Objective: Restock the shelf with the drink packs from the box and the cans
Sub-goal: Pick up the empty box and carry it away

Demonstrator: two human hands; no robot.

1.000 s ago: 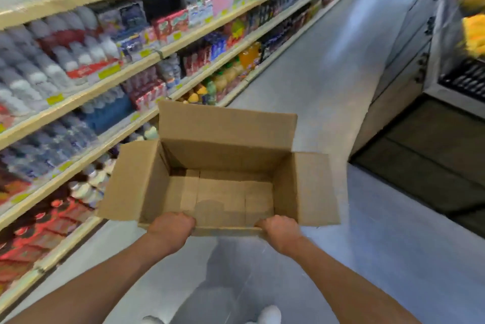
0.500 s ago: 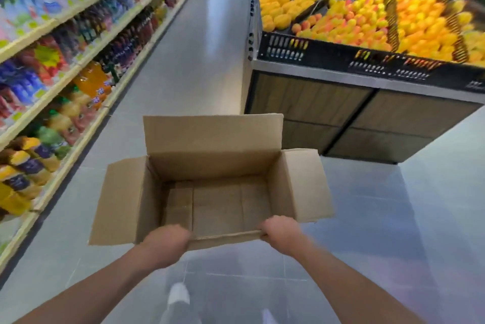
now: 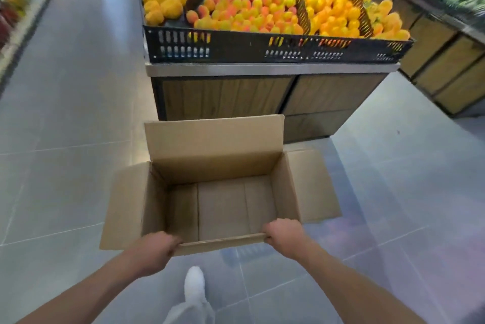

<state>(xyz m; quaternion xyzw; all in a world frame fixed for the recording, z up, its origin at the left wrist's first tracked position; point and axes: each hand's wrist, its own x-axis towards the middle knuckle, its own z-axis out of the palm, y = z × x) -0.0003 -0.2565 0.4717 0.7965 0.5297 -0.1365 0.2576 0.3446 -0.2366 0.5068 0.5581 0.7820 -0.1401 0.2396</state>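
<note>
**Empty box, both hands on it, parked in front of the fruit stand**

So the open brown cardboard box (image 3: 223,192) is up in the air, carried out in front of the person over the grey tiled floor (image 3: 65,166). All the flaps are folded out, and the inside is bare cardboard, no drink packs or cans in it as far as I can see

The left hand (image 3: 154,245) is closed around the near edge of the box at its left corner, fingers curled over the rim. The right hand (image 3: 282,234) is doing the same at the right corner, wrapped tight on that same near edge. Both forearms are bare

Straight ahead, past the far flap, is a wood-panelled produce stand (image 3: 223,97) with a black slotted plastic crate (image 3: 236,46) on top, piled with yellow and orange-pink fruit (image 3: 249,3). Green and red produce is a blur at the top right. A strip of the drinks shelf (image 3: 15,8) shows at the far left edge, too smeared to read. One white shoe (image 3: 194,281) is stepping forward underneath the box
</note>
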